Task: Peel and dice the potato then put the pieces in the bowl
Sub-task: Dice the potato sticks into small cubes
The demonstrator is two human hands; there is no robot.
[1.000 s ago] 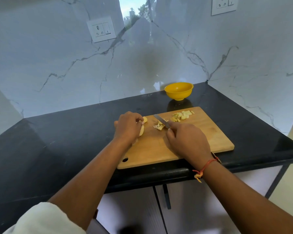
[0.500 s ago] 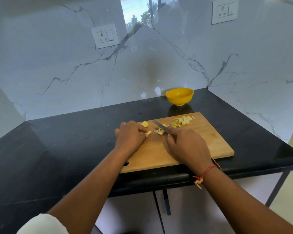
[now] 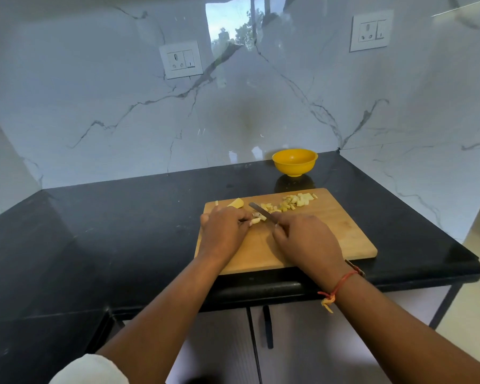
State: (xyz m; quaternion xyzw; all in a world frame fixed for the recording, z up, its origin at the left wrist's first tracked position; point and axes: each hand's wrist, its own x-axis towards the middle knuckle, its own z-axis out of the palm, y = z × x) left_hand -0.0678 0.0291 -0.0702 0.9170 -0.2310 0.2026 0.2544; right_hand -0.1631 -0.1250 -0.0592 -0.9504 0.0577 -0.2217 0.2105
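On the black bench (image 3: 122,231) lies a wooden cutting board (image 3: 344,234). The left hand (image 3: 225,231) rests on its left part, the grip curled down on some potato strips (image 3: 255,220); a potato chunk (image 3: 236,203) lies at 12 o'clock from this hand. The right hand (image 3: 305,239) has its grip clamped on the knife (image 3: 259,211), the blade pointing to 10 o'clock, just beside the strips. Diced pieces (image 3: 299,200) lie at 1 o'clock from the knife. The yellow bowl (image 3: 294,162) stands on the bench at 12 o'clock from them, its inside showing plain yellow
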